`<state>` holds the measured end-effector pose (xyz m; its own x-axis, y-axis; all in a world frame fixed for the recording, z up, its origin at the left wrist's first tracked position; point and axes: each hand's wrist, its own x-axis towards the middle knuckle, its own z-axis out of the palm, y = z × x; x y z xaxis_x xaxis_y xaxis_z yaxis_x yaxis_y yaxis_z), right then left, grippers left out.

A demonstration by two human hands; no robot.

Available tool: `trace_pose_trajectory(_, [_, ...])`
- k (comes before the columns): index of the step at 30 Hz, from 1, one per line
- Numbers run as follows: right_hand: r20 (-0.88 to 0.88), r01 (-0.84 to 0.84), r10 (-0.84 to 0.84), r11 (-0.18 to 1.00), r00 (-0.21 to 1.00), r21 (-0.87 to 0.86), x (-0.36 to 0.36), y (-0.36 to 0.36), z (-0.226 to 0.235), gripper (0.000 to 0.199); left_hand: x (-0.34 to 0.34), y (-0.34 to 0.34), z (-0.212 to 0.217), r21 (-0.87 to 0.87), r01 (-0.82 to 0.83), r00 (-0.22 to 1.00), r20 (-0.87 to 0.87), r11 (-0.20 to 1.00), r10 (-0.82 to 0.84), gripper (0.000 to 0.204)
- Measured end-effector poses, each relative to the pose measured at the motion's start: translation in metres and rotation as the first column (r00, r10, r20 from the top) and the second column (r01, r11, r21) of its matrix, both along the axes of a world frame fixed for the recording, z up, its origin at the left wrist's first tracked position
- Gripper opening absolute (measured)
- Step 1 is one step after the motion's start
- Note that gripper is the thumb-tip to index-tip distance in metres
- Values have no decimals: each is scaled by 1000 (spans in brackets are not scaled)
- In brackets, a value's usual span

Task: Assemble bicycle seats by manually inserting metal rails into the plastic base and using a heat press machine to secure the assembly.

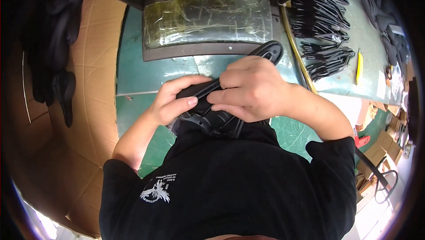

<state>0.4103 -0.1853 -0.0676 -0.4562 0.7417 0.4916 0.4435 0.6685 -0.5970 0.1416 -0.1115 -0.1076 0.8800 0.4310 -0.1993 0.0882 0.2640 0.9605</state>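
1. A green worktable (133, 74) fills the middle of the view, with a large brown cardboard box (95, 54) along the person's left side and smaller boxes on the floor to the right.
2. At the far edge of the table lies a flat dark mat (195, 50) under a shiny clear sheet (208, 9) that catches yellowish reflections.
3. On the right, past a yellow strip, a heap of thin black plastic pieces (323, 31) is spread out, and a small yellow tool (359, 66) lies just beside it.
4. More black shaped parts (62, 85) hang or rest inside the cardboard box on the left.
5. The left hand (175, 100) wraps around the near end of a black plastic part (212, 116), thumb on top and fingers curled under it (a firm hold).
6. The right hand (252, 90) is closed over the same part from above, its fingers pressed against the black surface.
7. The part sits just over the near edge of the table, close to the person's chest, and its rounded far end (271, 51) sticks out beyond the right hand's knuckles.
8. The person wears a black T-shirt (230, 187) with a small white print.
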Motion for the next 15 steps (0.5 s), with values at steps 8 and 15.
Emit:
trace_pose_trajectory(8, [-69,74,-76,997,995,-29,-3,-21,-13,19,5,1,4,12,39,998,-55,999,-38,59])
trace_pose_trajectory(15, [-84,91,-89,996,992,17,-1,-18,-12,18,10,-1,10,36,-9,998,-59,999,11,60])
